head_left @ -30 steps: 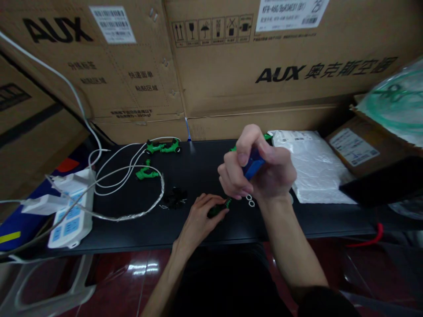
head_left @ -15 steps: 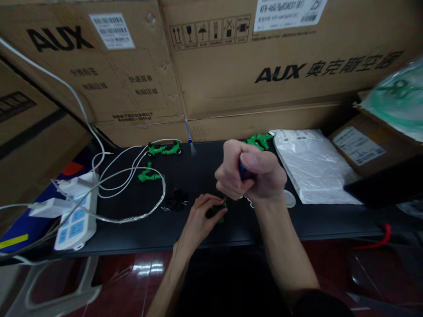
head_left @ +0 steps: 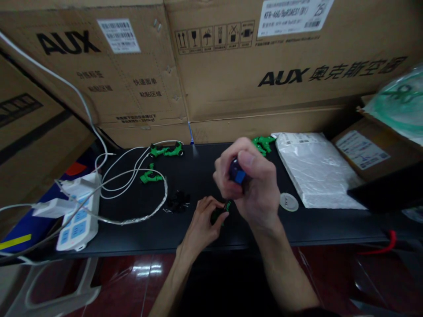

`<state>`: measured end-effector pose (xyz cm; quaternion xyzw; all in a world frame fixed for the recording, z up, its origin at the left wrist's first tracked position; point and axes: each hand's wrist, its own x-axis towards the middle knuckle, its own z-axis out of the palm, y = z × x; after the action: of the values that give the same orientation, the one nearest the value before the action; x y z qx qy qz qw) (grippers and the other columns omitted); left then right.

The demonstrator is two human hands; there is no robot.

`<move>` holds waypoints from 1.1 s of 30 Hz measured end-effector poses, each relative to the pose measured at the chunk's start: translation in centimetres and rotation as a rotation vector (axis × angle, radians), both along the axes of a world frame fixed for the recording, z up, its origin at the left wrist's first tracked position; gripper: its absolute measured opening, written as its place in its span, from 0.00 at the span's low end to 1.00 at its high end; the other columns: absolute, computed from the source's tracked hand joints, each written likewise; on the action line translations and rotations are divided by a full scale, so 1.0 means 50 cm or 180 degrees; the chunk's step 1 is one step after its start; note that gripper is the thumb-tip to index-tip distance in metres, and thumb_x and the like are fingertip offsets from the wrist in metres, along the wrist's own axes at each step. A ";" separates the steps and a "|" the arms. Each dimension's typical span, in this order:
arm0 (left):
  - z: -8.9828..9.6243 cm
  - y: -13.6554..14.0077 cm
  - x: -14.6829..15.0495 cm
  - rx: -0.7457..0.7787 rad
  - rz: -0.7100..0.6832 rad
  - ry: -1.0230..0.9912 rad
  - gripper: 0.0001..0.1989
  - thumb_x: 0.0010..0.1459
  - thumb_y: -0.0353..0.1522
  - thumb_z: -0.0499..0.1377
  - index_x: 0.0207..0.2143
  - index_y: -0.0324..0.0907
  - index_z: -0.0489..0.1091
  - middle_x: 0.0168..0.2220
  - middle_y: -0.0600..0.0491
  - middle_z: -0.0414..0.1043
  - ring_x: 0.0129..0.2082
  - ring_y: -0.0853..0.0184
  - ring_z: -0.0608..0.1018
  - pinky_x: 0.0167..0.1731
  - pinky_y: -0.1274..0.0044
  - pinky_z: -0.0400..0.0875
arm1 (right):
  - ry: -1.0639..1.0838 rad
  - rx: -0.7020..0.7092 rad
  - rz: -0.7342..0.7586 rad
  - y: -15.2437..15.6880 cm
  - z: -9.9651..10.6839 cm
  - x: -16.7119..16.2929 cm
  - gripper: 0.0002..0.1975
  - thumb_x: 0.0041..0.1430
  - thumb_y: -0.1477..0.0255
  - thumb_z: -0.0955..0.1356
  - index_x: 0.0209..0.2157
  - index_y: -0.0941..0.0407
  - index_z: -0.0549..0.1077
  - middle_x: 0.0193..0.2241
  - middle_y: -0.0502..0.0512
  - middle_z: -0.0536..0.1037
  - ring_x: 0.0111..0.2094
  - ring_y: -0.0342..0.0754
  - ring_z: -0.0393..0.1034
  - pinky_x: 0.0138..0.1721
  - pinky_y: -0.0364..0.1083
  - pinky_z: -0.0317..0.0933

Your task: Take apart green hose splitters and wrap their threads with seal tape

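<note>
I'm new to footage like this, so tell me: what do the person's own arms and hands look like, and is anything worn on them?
Both hands are bare: the left hand and the right hand show no gloves, and no rings or watch can be made out. Both forearms are uncovered too. Only at the bottom edge does a dark sleeve begin on the right arm. No cables or markings on them.

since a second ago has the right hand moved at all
Yes. The right hand has dropped lower, toward the left hand on the black table, and now uncovers the green parts by the boxes.
</note>
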<state>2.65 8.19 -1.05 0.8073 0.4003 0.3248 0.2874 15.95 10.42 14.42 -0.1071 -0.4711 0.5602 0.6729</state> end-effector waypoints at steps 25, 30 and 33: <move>-0.015 -0.004 0.020 -0.0047 0.0192 -0.0151 0.14 0.66 0.31 0.61 0.54 0.45 0.71 0.53 0.45 0.76 0.56 0.54 0.76 0.57 0.60 0.70 | -0.0629 0.0785 0.2368 0.062 0.001 0.041 0.12 0.67 0.64 0.67 0.32 0.57 0.70 0.20 0.45 0.68 0.15 0.35 0.56 0.16 0.37 0.53; 0.005 -0.005 0.025 -0.0125 0.0172 -0.0184 0.04 0.64 0.27 0.62 0.41 0.44 0.73 0.40 0.51 0.76 0.43 0.60 0.79 0.50 0.65 0.74 | -0.0524 -0.0460 0.0312 0.035 0.014 0.019 0.09 0.66 0.67 0.70 0.36 0.53 0.66 0.27 0.44 0.73 0.20 0.37 0.64 0.21 0.38 0.60; 0.014 -0.007 0.025 -0.0147 0.0160 -0.0228 0.05 0.61 0.25 0.64 0.38 0.43 0.73 0.39 0.52 0.75 0.41 0.62 0.78 0.47 0.67 0.74 | -0.0260 -0.0664 -0.1552 -0.002 0.013 -0.007 0.09 0.68 0.65 0.70 0.36 0.55 0.70 0.28 0.45 0.70 0.23 0.36 0.62 0.24 0.37 0.59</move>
<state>3.88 7.85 -0.33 0.7780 0.4173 0.3512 0.3119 15.59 10.33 15.08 -0.3088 -0.3978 0.4222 0.7537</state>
